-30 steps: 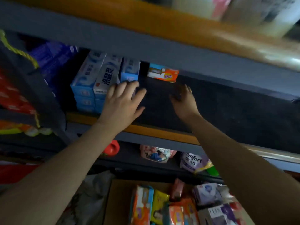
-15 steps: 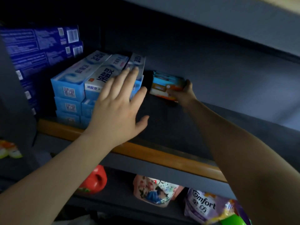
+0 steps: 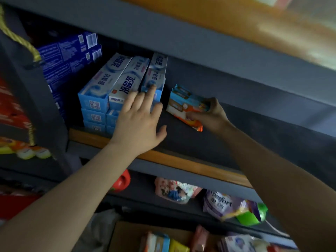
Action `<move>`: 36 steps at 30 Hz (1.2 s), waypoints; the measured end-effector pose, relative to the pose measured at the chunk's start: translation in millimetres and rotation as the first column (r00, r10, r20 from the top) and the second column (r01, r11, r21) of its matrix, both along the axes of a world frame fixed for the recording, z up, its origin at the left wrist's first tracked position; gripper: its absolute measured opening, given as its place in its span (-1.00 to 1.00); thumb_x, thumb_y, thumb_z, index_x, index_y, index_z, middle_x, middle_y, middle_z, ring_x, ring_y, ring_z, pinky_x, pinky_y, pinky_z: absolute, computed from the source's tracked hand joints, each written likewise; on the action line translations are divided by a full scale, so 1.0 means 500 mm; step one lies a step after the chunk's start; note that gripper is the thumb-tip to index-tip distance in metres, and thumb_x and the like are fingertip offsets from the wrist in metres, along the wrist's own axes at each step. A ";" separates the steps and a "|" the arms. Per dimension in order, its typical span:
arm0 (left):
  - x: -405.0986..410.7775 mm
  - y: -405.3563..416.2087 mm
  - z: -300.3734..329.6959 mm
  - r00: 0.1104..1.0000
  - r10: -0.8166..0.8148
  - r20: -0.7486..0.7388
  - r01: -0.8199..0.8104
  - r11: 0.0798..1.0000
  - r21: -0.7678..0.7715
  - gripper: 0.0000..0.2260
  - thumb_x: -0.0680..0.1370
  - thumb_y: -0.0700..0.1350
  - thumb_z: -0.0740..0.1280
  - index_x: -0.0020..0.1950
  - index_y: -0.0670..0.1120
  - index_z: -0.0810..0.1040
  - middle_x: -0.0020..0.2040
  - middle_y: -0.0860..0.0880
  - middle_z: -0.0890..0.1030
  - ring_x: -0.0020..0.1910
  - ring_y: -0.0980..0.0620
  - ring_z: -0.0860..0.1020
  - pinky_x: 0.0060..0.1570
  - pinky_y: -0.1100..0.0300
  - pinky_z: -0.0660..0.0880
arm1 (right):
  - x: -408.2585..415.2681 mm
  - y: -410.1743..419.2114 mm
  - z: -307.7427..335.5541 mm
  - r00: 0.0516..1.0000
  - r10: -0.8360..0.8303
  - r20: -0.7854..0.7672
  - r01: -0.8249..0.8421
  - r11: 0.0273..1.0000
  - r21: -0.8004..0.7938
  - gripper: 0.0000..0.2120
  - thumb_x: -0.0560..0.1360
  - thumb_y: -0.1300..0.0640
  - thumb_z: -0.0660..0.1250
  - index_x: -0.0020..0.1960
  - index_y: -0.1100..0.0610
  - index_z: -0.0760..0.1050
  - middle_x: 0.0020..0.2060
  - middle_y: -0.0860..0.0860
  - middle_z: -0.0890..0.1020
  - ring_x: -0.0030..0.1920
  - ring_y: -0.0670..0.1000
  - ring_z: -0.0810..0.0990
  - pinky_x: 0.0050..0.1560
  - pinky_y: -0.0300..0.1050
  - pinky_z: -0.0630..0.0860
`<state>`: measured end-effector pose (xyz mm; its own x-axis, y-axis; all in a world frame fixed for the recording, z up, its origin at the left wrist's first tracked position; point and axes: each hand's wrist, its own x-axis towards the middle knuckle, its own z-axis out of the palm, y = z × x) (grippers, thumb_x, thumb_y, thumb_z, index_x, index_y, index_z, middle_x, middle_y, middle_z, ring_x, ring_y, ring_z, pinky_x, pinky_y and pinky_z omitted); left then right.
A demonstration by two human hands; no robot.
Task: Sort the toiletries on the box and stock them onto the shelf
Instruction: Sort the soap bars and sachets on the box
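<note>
Head view: right hand (image 3: 211, 115) grips the packet (image 3: 185, 106); left hand (image 3: 140, 120), fingers straight, steadies the toothpaste boxes (image 3: 120, 88). Best slide the packet snug beside them, squarely.

Dark shelf (image 3: 236, 142), stacked toothpaste boxes (image 3: 109, 91), blue-orange packet (image 3: 185, 104) beside them

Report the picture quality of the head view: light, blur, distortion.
Head view: dim under the shelf, so the right hand and the packet it grips sit in shadow; the left hand, fingers resting on the toothpaste boxes, is better lit. Top right is smeared by motion blur and bright glare. Shelf edges bow and slant from the wide lens. The lower goods look soft.
</note>
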<state>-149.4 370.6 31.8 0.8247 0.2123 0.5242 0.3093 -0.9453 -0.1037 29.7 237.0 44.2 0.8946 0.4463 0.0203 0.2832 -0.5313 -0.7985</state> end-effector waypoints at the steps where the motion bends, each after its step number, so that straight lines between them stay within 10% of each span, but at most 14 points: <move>1: -0.005 -0.005 0.004 1.000 -0.008 0.000 0.008 1.000 -0.028 -0.51 0.41 0.14 0.27 0.14 -0.21 0.52 0.33 -0.29 0.42 0.24 -0.26 0.44 0.30 -0.09 0.14 | -0.027 -0.027 0.005 1.000 -0.015 -0.023 0.015 1.000 0.004 -0.32 0.20 0.10 0.58 0.23 0.09 0.35 0.06 -0.06 0.53 0.04 -0.07 0.54 0.01 -0.16 0.52; 5: -0.054 -0.099 0.026 0.994 -0.056 0.096 0.095 0.878 -0.468 -0.39 0.49 0.19 0.14 0.36 -0.24 0.36 0.37 -0.26 0.38 0.43 -0.23 0.23 0.41 -0.11 0.17 | -0.144 -0.135 0.046 0.998 -0.038 -0.043 0.039 0.999 0.035 -0.33 0.18 0.17 0.61 0.19 0.12 0.37 0.00 -0.04 0.54 -0.01 -0.09 0.57 0.03 -0.09 0.56; 8: -0.111 -0.195 0.058 0.983 -0.098 0.153 0.175 0.279 -0.944 -0.24 0.39 0.33 0.25 0.41 -0.16 0.29 0.37 -0.15 0.40 0.39 -0.02 0.34 0.39 0.07 0.27 | -0.252 -0.202 0.084 0.988 0.013 -0.151 0.017 0.981 0.196 -0.35 0.13 0.17 0.64 0.08 0.07 0.36 -0.06 -0.05 0.58 -0.15 -0.24 0.59 -0.17 -0.26 0.57; 10: -0.143 -0.229 0.074 0.978 -0.070 0.195 0.185 -0.135 -0.973 -0.53 0.40 0.18 0.32 0.23 0.00 0.41 0.11 0.04 0.59 0.10 0.28 0.53 0.10 0.33 0.45 | -0.330 -0.239 0.096 0.973 0.055 -0.224 0.012 0.957 0.289 -0.36 0.08 0.11 0.62 0.04 0.02 0.36 -0.08 -0.06 0.60 -0.15 -0.20 0.61 -0.22 -0.27 0.57; 14: -0.188 -0.253 0.062 0.973 0.041 0.227 0.220 -0.467 -0.856 -0.40 0.29 -0.04 0.48 0.28 0.00 0.36 0.06 0.01 0.63 0.04 0.11 0.62 0.01 0.19 0.56 | -0.433 -0.286 0.063 0.879 0.126 -0.459 0.097 0.896 0.432 -0.25 0.03 0.06 0.60 0.15 0.04 0.38 -0.03 0.00 0.63 -0.07 -0.04 0.66 -0.17 -0.22 0.58; 21: -0.224 -0.293 0.018 0.986 0.134 0.094 0.153 -0.546 -0.824 -0.48 0.25 -0.03 0.53 0.11 -0.20 0.48 -0.13 -0.10 0.60 -0.27 0.05 0.62 -0.29 0.18 0.54 | -0.512 -0.341 -0.011 0.662 0.320 -0.678 0.229 0.775 0.590 -0.15 0.09 -0.25 0.57 0.20 0.19 0.39 0.04 0.12 0.59 0.01 0.08 0.61 -0.04 0.04 0.59; 26: -0.250 -0.355 -0.008 0.989 0.008 -0.148 -0.106 -0.658 -0.746 -0.53 0.23 0.10 0.44 0.06 -0.08 0.60 -0.07 -0.12 0.69 -0.09 -0.09 0.66 -0.05 -0.01 0.58 | -0.551 -0.365 -0.069 0.440 0.265 -0.858 0.527 0.697 0.486 -0.36 0.41 -0.29 0.08 0.27 0.13 0.47 0.18 0.14 0.60 0.20 0.14 0.56 0.22 0.12 0.48; 36: -0.361 -0.425 -0.068 0.976 -0.064 -0.210 -0.205 -0.613 -0.763 -0.91 0.52 -0.17 0.30 -0.02 -0.06 0.58 -0.23 0.00 0.69 -0.27 0.07 0.66 -0.34 0.24 0.58 | -0.636 -0.490 -0.166 0.130 0.400 -0.907 0.718 0.593 0.364 -0.37 0.27 -0.22 0.44 0.23 0.13 0.56 0.24 0.14 0.56 0.21 0.14 0.56 0.17 0.07 0.51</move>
<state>-330.1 157.8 -2.4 0.7190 0.2301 -0.6558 0.5037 0.4777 0.7198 -288.5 -7.7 -38.5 0.4505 0.6082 -0.6535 -0.8906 0.3565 -0.2822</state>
